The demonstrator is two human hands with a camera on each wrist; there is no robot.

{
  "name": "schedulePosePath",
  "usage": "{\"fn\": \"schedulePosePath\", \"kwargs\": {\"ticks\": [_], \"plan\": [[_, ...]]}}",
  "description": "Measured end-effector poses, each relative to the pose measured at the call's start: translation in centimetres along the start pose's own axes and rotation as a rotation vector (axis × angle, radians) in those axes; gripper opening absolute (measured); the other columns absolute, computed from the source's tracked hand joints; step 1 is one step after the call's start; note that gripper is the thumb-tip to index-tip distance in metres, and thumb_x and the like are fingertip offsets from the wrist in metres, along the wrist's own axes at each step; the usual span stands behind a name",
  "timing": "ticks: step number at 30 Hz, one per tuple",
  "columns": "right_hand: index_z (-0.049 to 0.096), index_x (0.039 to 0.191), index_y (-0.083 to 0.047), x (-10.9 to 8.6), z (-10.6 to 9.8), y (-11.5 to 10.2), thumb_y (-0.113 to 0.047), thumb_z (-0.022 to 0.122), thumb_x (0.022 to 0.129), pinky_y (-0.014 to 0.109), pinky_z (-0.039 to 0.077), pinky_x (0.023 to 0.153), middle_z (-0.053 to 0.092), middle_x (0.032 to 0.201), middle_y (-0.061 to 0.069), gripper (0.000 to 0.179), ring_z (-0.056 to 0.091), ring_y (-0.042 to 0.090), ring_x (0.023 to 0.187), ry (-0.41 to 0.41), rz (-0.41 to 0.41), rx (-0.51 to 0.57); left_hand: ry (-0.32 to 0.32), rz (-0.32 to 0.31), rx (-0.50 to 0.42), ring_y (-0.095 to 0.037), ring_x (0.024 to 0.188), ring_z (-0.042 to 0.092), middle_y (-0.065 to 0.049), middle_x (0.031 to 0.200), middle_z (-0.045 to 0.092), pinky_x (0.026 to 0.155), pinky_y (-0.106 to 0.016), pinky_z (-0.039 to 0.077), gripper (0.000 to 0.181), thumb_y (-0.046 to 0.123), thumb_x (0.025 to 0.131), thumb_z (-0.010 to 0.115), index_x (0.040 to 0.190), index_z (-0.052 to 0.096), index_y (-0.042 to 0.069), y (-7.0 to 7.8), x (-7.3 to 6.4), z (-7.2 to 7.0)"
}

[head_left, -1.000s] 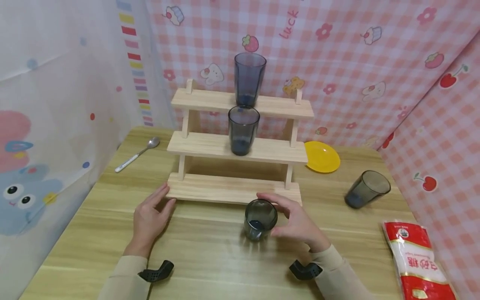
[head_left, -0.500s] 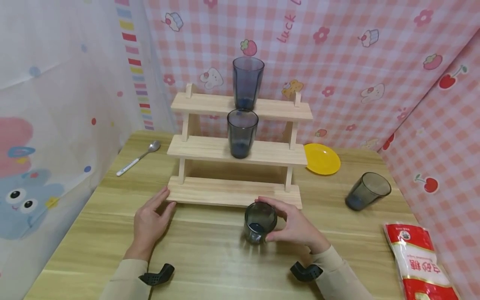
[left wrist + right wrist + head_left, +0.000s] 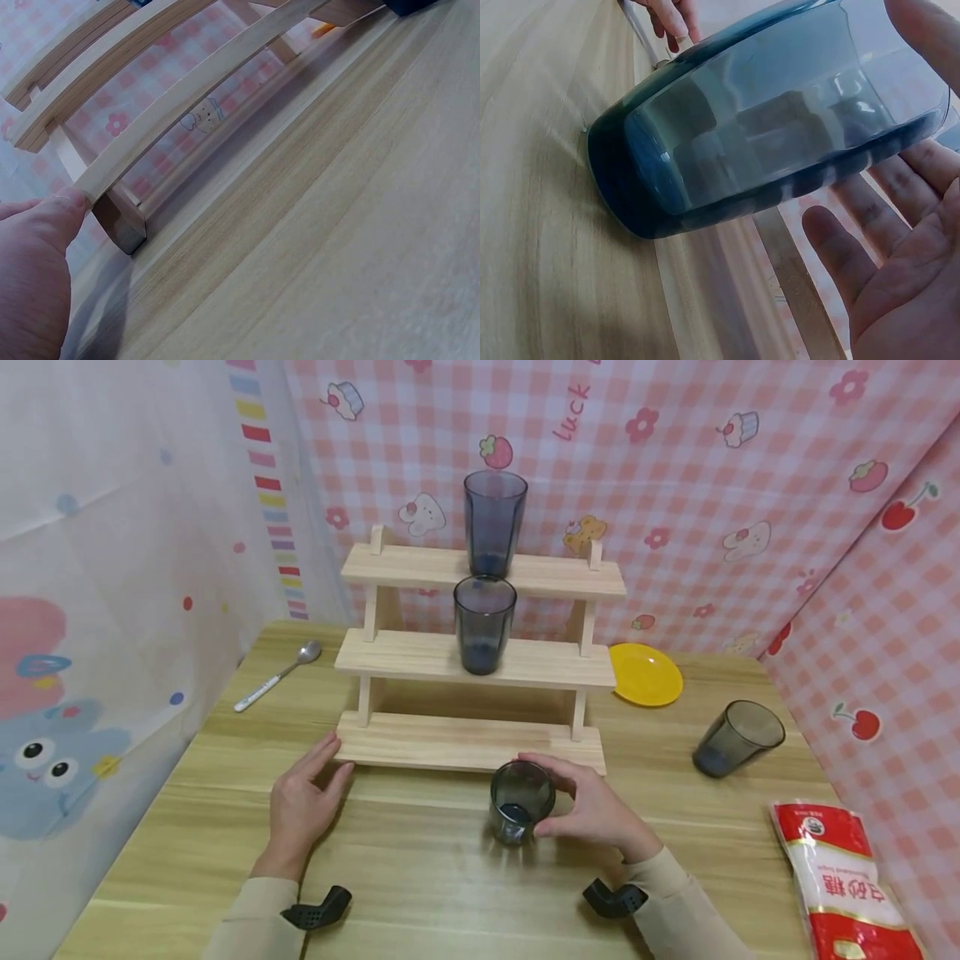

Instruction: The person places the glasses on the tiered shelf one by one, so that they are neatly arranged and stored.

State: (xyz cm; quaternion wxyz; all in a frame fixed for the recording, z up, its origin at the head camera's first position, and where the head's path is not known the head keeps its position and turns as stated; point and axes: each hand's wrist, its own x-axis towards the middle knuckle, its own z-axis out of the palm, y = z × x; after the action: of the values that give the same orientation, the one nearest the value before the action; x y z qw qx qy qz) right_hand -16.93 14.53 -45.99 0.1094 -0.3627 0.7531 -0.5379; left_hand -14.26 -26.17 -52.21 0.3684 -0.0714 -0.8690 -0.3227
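Note:
A dark tinted drinking glass (image 3: 517, 810) stands on the table in front of the wooden shelf's right half. My right hand (image 3: 592, 810) holds it from the right, thumb at the near side and fingers around the far side. Close up in the right wrist view, the glass (image 3: 765, 127) shows its thick blue-looking base at the tabletop. My left hand (image 3: 303, 802) touches the lower left corner of the three-tier wooden shelf (image 3: 420, 739), fingers fairly straight. In the left wrist view, the thumb (image 3: 67, 202) meets the end of the lowest plank (image 3: 157, 127).
Similar glasses stand on the middle tier (image 3: 483, 631) and top tier (image 3: 493, 522). Another glass (image 3: 735, 743) is at the right, near a yellow plate (image 3: 648, 675). A red-and-white sugar bag (image 3: 843, 877) lies front right; a spoon (image 3: 277, 677) lies back left.
My right thumb has moved slightly in against the near side of the glass. The left hand stays at the shelf corner; the head view has shifted a little.

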Motion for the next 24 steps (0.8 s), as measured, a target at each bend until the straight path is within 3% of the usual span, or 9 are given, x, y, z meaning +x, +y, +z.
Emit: {"fn": "schedulePosePath", "kwargs": {"ticks": [10,18,24], "plan": [[0.049,0.140,-0.007,0.0,0.4,0.0,-0.018,0.088,0.069,0.034,0.045,0.101,0.058,0.133,-0.001,0.082,0.054,0.021,0.121,0.024,0.025,-0.005,-0.009,-0.006,0.007,-0.035,0.106,0.064,-0.013,0.121,0.065,0.099,-0.017,0.041,0.041,0.011,0.077,0.081,0.114,0.069,0.001,0.0,0.0,-0.1],[0.052,0.138,-0.015,0.2,0.8,-0.4,-0.013,0.088,0.069,0.038,0.053,0.090,0.060,0.131,0.002,0.078,0.058,0.024,0.115,0.060,0.038,0.002,0.002,0.006,0.003,-0.036,0.105,0.064,-0.013,0.120,0.065,0.099,-0.015,0.040,0.041,0.010,0.076,0.081,0.114,0.069,0.001,-0.1,0.0,-0.2],[0.053,0.135,-0.004,0.4,1.0,-2.8,-0.006,0.086,0.069,0.043,0.054,0.089,0.060,0.129,0.011,0.075,0.059,0.032,0.112,0.070,0.030,-0.010,0.006,0.012,-0.007,-0.036,0.105,0.064,-0.013,0.121,0.065,0.100,-0.015,0.039,0.041,0.009,0.075,0.081,0.114,0.069,0.000,-0.1,-0.1,0.1]]}}
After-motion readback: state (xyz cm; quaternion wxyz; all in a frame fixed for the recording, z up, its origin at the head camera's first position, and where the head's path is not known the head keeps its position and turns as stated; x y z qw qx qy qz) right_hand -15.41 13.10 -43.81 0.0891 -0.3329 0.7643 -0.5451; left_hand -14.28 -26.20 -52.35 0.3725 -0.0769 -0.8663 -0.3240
